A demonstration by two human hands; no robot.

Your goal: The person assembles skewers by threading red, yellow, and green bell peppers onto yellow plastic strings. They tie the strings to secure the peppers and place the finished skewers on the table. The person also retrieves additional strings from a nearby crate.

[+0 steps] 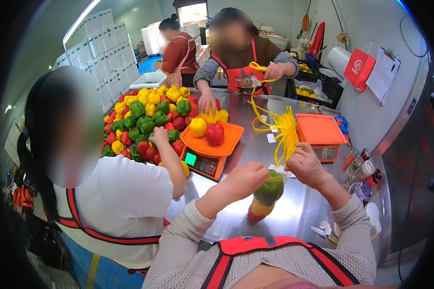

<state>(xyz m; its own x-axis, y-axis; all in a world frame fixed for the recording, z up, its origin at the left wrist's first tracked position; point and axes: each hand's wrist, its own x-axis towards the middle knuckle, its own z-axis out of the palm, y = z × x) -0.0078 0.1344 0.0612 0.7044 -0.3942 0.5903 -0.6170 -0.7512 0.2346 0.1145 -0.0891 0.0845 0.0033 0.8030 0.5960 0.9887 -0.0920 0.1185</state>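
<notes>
Three bell peppers stand stacked in a see-through bag (269,189): green on top, yellow below it, red at the bottom. On the bag's upper left edge my left hand (248,180) is closed in a pinch. My right hand (307,164) pinches the upper right side of the same bag, a little higher and apart from the left. Just beyond my right hand lies a bundle of yellow strips (288,130), its far ends trailing left. Small white paper pieces (276,168) lie behind the bag.
A heap of peppers (147,113) covers the table's far left. An orange scale (212,144) carries peppers; an orange-lidded box (320,130) stands right of the strips. Bottles (364,171) line the right edge. A co-worker (111,202) works close on my left, another (246,62) opposite.
</notes>
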